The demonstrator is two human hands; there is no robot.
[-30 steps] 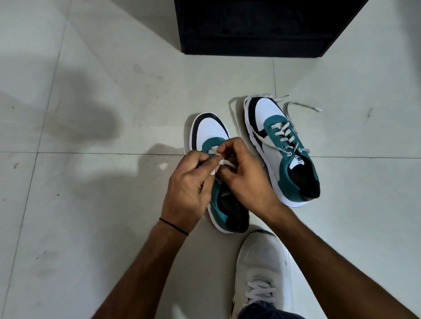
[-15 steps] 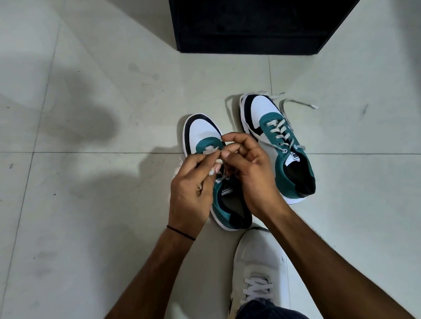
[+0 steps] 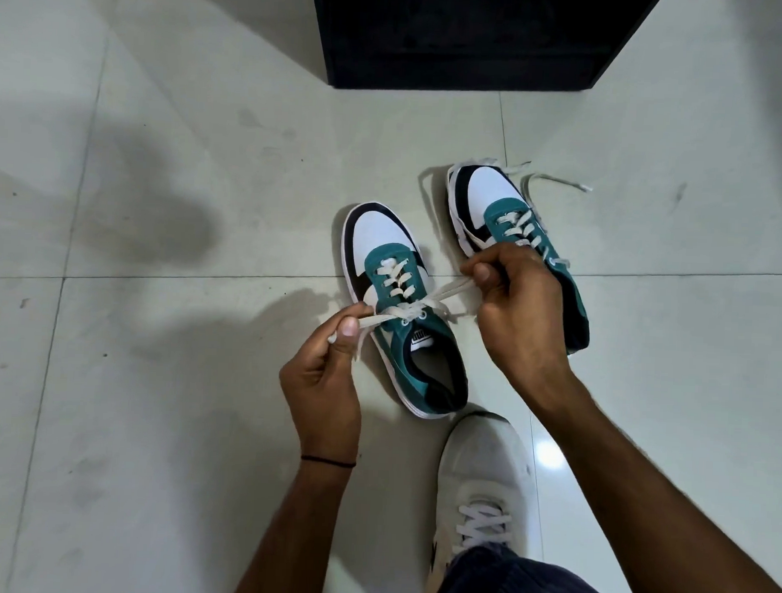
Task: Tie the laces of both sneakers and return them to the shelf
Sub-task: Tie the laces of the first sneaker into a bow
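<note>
Open floor (image 3: 163,421) lies to the left of the work area; the black shelf (image 3: 469,41) stands at the far edge, well apart from the shoes, with clear tile between. The surface is pale glossy tile with thin grout lines, scuffs and soft shadows.

The near sneaker (image 3: 402,314) — teal, white and black, with a white sole rim — sits flat on the tile, toe toward the shelf. Its flat white lace (image 3: 417,307) is drawn out to both sides across the top eyelets. The left hand (image 3: 329,374) is closed, pinching one lace end between thumb and forefinger. The right hand (image 3: 517,309) is closed likewise on the other end, partly covering the second sneaker (image 3: 494,202), which lies just beside the first with its lace (image 3: 557,181) loose on the tile. The person's own white shoe (image 3: 480,477) rests near the near sneaker's heel.
</note>
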